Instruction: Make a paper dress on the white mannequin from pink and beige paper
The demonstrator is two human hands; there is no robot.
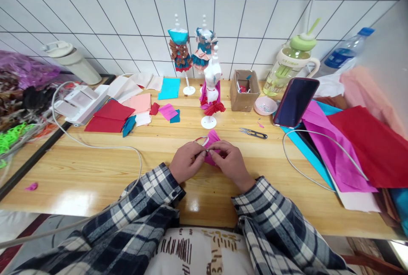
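Both hands meet over the table just in front of a small white dress form (212, 73). Between them is a piece of magenta fabric (213, 137), its upper part showing above the fingers and a little below. My left hand (188, 160) is closed, thumb and forefinger pinched at the fabric's left edge. A thin white strip or loop (202, 138) curves up beside those fingers. My right hand (232, 162) pinches the same fabric from the right, its fingertips almost touching the left ones. A tiny dark thing at the fingertips is too small to name. Thread snips (254, 133) lie beyond my right hand.
Two dressed forms (179, 49) stand at the tiled wall. Fabric scraps (111, 115) lie left, a fabric stack (366, 147) right. A cardboard box (245, 92), pink bowl (265, 106), phone (296, 101) and bottles line the back right. A white cable (95, 145) crosses the left side.
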